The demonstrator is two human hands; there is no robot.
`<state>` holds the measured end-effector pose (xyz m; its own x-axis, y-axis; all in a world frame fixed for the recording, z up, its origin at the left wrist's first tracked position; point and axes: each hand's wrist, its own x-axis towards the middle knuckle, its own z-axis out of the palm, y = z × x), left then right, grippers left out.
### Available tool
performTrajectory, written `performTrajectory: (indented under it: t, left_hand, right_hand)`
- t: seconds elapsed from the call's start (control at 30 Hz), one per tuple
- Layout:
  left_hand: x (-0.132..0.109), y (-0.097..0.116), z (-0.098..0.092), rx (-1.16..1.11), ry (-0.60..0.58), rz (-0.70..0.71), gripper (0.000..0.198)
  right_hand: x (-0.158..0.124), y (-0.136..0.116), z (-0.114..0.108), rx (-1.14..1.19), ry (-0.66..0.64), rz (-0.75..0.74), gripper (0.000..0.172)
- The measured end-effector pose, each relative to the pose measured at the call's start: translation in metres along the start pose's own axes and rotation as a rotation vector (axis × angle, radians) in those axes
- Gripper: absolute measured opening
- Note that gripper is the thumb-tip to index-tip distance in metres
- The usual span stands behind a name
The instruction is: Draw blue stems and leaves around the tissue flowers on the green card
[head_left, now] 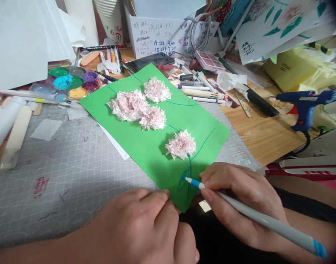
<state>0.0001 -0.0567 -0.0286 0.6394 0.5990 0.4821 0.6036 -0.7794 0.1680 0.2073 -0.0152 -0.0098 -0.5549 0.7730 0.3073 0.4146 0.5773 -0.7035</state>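
A sheet of green paper (146, 146) lies at an angle, with pale pink ruffled paper flowers (181, 145) stuck on it and thin blue-green stem lines drawn around them. My right hand (239, 198) grips a felt-tip pen (256, 218) with a white barrel and blue ends. The pen's tip touches the paper at a small scribbled leaf shape (183, 179) below the lowest flower. My left hand (146, 227) is closed at the sheet's near left edge, a fingertip pressing on the green paper; its other fingers curl down, partly hidden.
A grey cutting mat (82, 172) lies under the sheet. Paint pots (63, 82) stand at back left, and scattered pens (198, 93) lie behind the paper. A blue glue gun (305, 106) is at right. A white box with handwriting (162, 38) stands behind.
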Motion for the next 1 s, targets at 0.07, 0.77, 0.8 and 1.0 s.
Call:
performTrajectory:
  t: [0.07,0.77,0.8,1.0]
  left_hand:
    - [0.000,-0.001,0.000,0.000,0.000,0.002,0.026]
    - [0.003,0.006,-0.012,0.039,-0.080,0.001,0.035]
    - [0.004,0.006,-0.013,0.041,-0.085,-0.004,0.034]
    - [0.005,0.003,-0.007,0.007,-0.096,0.039,0.035]
  right_hand:
    - [0.000,0.000,0.000,0.008,0.001,0.001,0.014]
    - [-0.002,0.000,0.002,0.054,-0.051,-0.059,0.019]
    - [-0.002,0.000,0.002,0.046,-0.043,-0.051,0.019]
    - [0.000,-0.001,0.002,0.057,-0.077,-0.065,0.019]
